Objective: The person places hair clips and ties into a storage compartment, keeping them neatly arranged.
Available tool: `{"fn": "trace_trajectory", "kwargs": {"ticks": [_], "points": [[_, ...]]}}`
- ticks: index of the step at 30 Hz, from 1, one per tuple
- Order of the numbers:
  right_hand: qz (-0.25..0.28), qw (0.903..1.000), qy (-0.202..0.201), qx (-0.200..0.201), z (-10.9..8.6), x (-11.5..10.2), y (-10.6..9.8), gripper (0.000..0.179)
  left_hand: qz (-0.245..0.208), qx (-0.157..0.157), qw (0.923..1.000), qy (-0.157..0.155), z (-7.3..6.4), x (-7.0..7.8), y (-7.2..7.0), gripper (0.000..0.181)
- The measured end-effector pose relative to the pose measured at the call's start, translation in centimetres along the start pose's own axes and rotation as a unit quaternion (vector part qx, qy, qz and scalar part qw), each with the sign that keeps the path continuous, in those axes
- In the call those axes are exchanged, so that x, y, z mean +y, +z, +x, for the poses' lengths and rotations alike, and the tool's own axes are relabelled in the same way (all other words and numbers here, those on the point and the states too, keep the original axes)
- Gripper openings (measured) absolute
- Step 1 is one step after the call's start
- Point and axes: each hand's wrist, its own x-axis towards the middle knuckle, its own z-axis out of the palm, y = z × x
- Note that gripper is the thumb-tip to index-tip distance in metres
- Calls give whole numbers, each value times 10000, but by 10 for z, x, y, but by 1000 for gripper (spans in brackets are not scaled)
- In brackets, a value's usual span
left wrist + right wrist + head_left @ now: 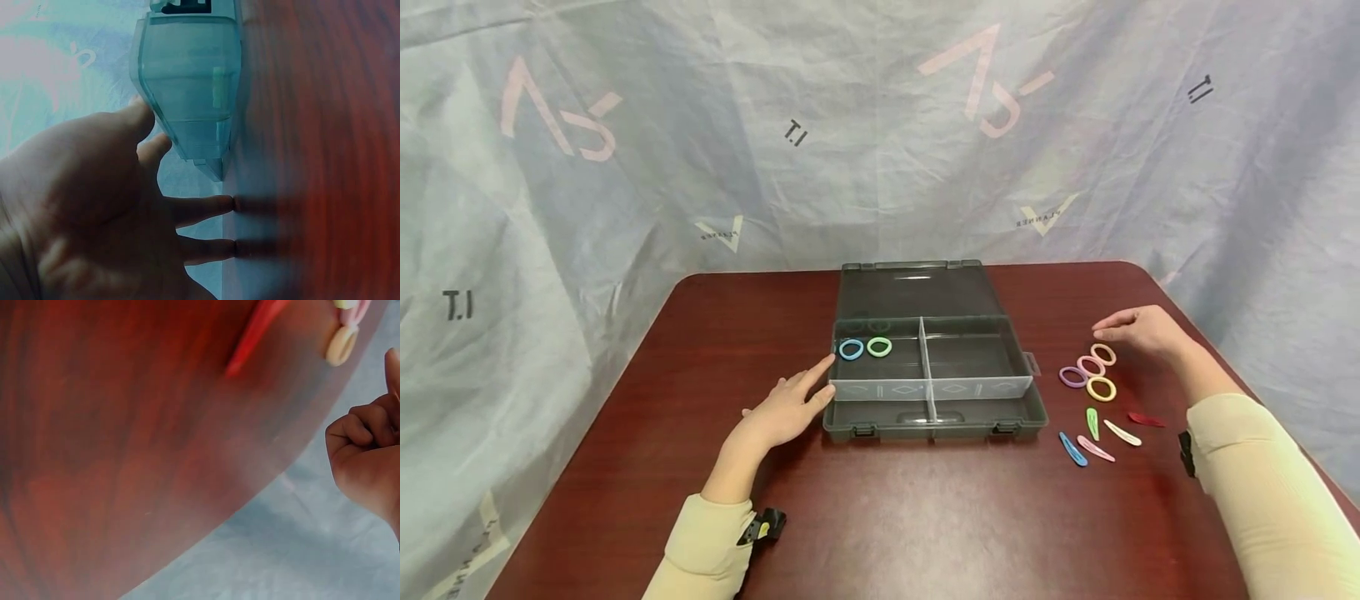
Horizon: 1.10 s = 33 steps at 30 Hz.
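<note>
My left hand touches the left side of a grey see-through organizer box, its fingers spread straight. In the left wrist view the thumb and a finger rest against the box wall. Inside the back left compartment lie a blue hair tie and a green hair tie. My right hand hovers just above a beige hair tie, thumb and index finger extended, the other fingers curled, nothing visible in its grasp. Beside that tie lie pink, purple and yellow hair ties.
Several snap hair clips lie right of the box: green, cream, red, pink and blue. The box lid is folded back. A printed cloth hangs behind the reddish table.
</note>
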Motion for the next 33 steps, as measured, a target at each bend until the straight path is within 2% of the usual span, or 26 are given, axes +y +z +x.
{"fn": "trace_trajectory", "kwargs": {"ticks": [8, 14, 25, 29, 33], "points": [[-175, 9997, 178, 77, -6, 19, 2, 38, -6, 43, 10000, 44, -1, -3, 1, 64], [-284, 9993, 239, 17, -8, 25, -2, 38, -23, 22, 10000, 62, 1, -2, 1, 63], [-268, 9987, 283, -340, -5, 21, 2, 32, 21, 11, 10000, 37, -2, -3, 0, 64], [-302, 9987, 266, -324, -4, 17, 1, 28, 18, 30, 10000, 54, -2, -3, -1, 64], [-353, 9991, 210, -139, -1, 11, -4, 27, 28, 50, 9999, 86, -1, -2, -1, 63]]}}
